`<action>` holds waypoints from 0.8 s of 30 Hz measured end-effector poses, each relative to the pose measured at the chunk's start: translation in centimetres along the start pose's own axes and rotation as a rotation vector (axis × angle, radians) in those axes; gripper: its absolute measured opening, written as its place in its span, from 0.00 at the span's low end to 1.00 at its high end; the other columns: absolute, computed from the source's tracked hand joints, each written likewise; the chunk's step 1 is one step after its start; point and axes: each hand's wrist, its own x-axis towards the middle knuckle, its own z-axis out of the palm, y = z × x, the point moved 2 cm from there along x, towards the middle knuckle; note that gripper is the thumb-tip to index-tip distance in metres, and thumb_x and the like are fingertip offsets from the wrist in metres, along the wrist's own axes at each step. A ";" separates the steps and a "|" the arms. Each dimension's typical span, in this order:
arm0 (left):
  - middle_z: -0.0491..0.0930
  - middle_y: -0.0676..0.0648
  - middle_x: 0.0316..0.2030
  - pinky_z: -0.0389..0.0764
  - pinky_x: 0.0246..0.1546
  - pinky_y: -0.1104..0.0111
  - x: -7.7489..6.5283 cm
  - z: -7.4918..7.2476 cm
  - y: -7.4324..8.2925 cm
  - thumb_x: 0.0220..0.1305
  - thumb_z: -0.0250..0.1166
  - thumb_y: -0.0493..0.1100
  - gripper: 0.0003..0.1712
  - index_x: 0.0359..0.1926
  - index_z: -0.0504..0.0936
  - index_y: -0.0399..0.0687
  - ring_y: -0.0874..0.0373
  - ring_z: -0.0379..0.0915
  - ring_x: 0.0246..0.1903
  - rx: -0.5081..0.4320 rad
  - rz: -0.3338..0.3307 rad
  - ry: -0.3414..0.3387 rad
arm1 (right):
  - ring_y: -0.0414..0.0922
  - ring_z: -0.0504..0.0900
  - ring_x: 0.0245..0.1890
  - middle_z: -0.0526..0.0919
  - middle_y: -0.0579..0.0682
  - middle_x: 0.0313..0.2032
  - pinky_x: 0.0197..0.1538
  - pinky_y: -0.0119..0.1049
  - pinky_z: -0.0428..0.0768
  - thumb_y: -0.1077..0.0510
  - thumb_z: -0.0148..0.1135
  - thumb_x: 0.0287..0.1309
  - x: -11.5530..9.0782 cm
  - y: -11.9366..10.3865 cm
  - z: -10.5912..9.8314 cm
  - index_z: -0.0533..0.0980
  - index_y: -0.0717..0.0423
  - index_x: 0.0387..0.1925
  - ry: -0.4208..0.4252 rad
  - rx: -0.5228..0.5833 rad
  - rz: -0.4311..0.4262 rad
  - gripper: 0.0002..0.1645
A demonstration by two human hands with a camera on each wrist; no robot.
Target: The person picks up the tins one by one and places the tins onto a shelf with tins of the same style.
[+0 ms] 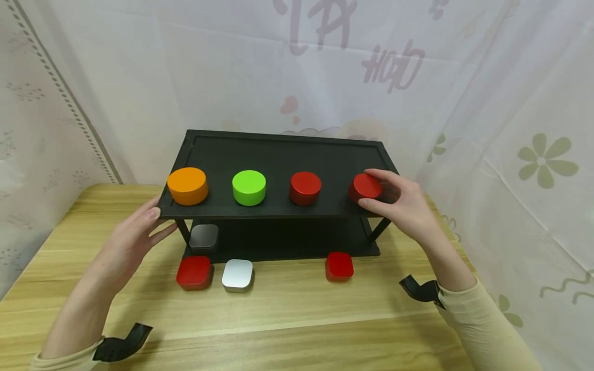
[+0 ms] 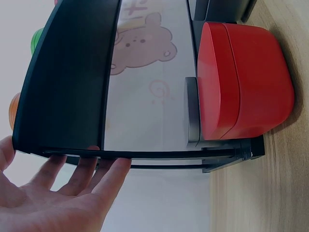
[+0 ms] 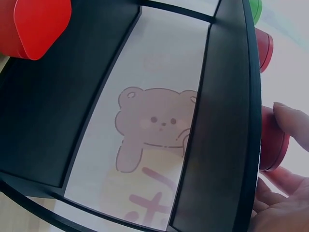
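Note:
A black two-tier shelf [image 1: 287, 154] stands on the table. My left hand [image 1: 132, 239] grips its upper board at the left front corner, thumb at the edge and fingers along the side and underneath. At the right end of the top, my right hand [image 1: 403, 206] holds a round red tin [image 1: 365, 186] between thumb and fingers; the tin rests on the board in the right wrist view. Left of it along the front edge stand another round red tin [image 1: 304, 188], a green tin [image 1: 249, 187] and an orange tin [image 1: 187, 185].
On the lower tier, at the left, sits a dark square tin [image 1: 204, 236]. Before the shelf are a red square tin [image 1: 194, 272], a silver-white square tin [image 1: 237, 274] and another red square tin [image 1: 339, 266]. A printed cloth [image 1: 232, 67] hangs behind.

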 end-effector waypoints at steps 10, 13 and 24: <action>0.50 0.52 0.73 0.72 0.55 0.81 0.0 0.0 -0.1 0.76 0.37 0.42 0.26 0.72 0.54 0.48 0.70 0.56 0.66 0.017 -0.010 0.007 | 0.38 0.80 0.44 0.79 0.44 0.54 0.42 0.23 0.78 0.47 0.70 0.50 0.3 0.3 0.3 0.69 0.40 0.63 -0.010 -0.010 -0.004 0.37; 0.50 0.52 0.73 0.72 0.55 0.81 0.0 -0.1 -0.1 0.76 0.37 0.42 0.26 0.72 0.54 0.48 0.70 0.56 0.65 0.015 -0.011 0.008 | 0.40 0.80 0.44 0.79 0.47 0.54 0.42 0.23 0.77 0.49 0.69 0.51 0.1 -0.5 0.3 0.68 0.43 0.63 -0.015 -0.027 -0.004 0.37; 0.51 0.51 0.72 0.72 0.56 0.80 0.0 -0.1 -0.1 0.76 0.37 0.42 0.26 0.72 0.54 0.47 0.69 0.57 0.65 -0.001 0.008 0.002 | 0.40 0.79 0.50 0.76 0.45 0.58 0.51 0.33 0.77 0.50 0.70 0.51 0.2 0.7 0.5 0.64 0.40 0.66 -0.030 -0.037 -0.018 0.40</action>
